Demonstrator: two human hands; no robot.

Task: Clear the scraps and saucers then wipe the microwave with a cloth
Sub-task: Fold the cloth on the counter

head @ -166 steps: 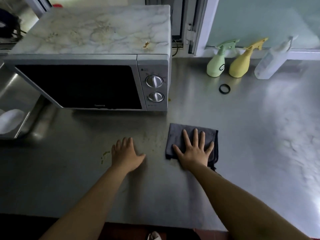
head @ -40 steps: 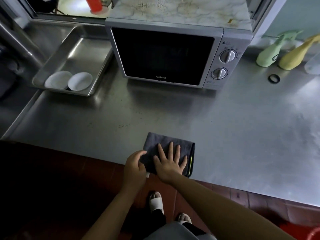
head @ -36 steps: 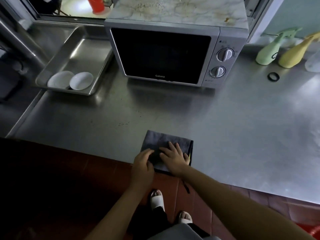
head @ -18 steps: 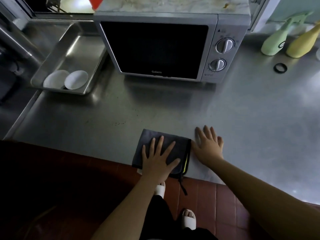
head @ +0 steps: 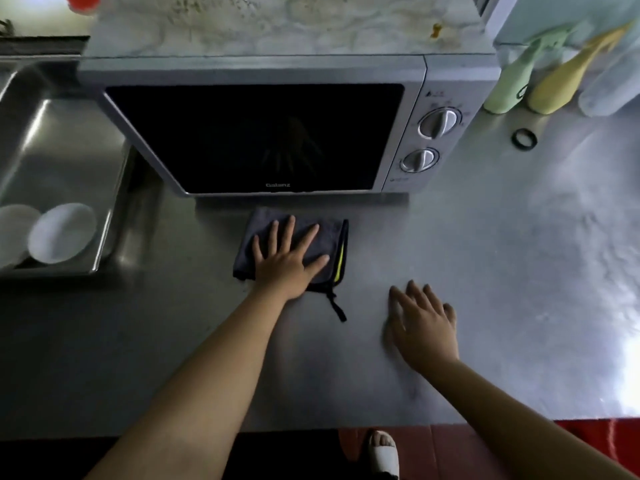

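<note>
A view from above looks down on a steel counter (head: 467, 271). The left hand (head: 285, 263) lies flat on a folded dark grey cloth (head: 325, 237), fingers straight and spread, pressing it against the counter. The cloth sits just in front of the microwave (head: 256, 133), close to the bottom edge of its dark door but not touching it. A thin yellow-green strip shows along the cloth's right edge, and a short dark loop trails from its near right corner.

The right hand (head: 424, 327) rests palm down on the bare counter, to the right of the cloth and apart from it. Its fingers are relaxed and slightly spread, holding nothing.

The microwave is silver with two round knobs (head: 438, 123) on its right panel. Its top has a marbled pattern, with faint stains and a small orange scrap (head: 435, 29) near the back right corner.

To the left of the microwave, a steel tray (head: 69, 140) holds two white saucers (head: 62, 232) side by side at its near end. At the far right stand a green spray bottle (head: 509, 88), a yellow spray bottle (head: 561, 84) and a clear one, blurred. A small black ring (head: 524, 139) lies on the counter in front of them.
</note>
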